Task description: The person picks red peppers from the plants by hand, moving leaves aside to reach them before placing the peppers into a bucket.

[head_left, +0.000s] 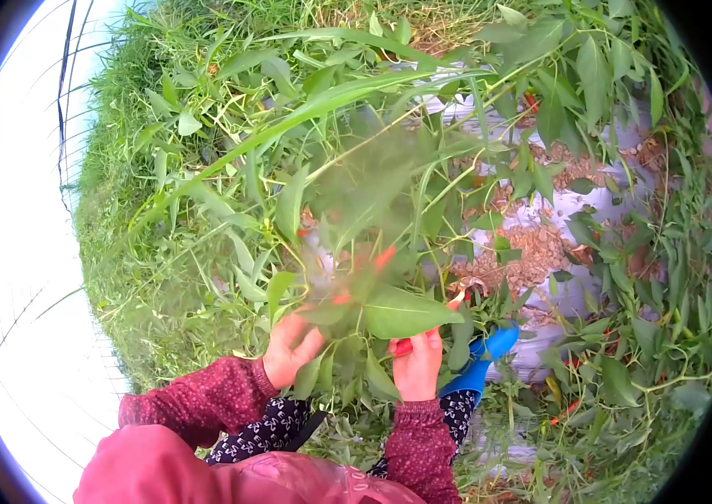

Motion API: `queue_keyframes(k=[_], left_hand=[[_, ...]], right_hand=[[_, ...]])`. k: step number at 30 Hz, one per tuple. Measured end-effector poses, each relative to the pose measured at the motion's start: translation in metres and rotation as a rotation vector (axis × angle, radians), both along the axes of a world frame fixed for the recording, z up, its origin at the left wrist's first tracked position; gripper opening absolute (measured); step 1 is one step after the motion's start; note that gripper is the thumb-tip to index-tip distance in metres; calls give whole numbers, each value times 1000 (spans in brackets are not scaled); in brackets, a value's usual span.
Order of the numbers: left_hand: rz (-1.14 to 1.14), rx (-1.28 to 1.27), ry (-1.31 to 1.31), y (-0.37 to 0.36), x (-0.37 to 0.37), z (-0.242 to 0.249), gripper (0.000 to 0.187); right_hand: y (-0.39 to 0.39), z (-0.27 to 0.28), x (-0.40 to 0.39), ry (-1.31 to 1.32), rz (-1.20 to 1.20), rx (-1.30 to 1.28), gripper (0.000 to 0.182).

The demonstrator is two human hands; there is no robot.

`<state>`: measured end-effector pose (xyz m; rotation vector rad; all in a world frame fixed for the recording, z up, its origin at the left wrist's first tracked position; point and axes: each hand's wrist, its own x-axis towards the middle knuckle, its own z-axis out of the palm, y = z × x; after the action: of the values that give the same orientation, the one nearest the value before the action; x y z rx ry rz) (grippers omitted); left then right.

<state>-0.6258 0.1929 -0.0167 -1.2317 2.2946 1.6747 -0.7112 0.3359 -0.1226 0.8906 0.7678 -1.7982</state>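
Note:
My left hand [293, 346] reaches in among pepper leaves, its fingers curled. Leaves and blur hide what they close on. My right hand [417, 365] is closed on a red chili pepper [404, 346], which shows beside the thumb under a large green leaf [406, 312]. Just above and between the hands, blurred red peppers [341, 297] hang in the foliage of the pepper plant [293, 206]. A long grass blade [322, 105] crosses above both hands.
Mulch film [578, 210] with dry brown litter [532, 252] runs along the right. A blue boot [499, 343] stands beside my right hand. More red peppers [566, 412] show at lower right. Dense weeds and curved greenhouse ribs lie at left.

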Motion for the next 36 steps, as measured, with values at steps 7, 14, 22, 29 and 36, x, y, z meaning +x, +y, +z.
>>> queue_keyframes(k=[7, 14, 22, 29, 36], left_hand=[[-566, -160, -30, 40, 24, -10, 9], [-687, 186, -241, 81, 12, 3, 10], [-431, 394, -336, 76, -2, -24, 19], [-438, 467, -393, 70, -15, -22, 24], [-592, 471, -415, 81, -37, -5, 41]], right_hand=[[7, 8, -7, 109, -41, -243, 42], [31, 2, -13, 112, 143, -510, 41], [47, -11, -11, -5, -215, -542, 27], [61, -16, -11, -48, -455, -306, 20], [116, -21, -8, 63, -710, -146, 23]])
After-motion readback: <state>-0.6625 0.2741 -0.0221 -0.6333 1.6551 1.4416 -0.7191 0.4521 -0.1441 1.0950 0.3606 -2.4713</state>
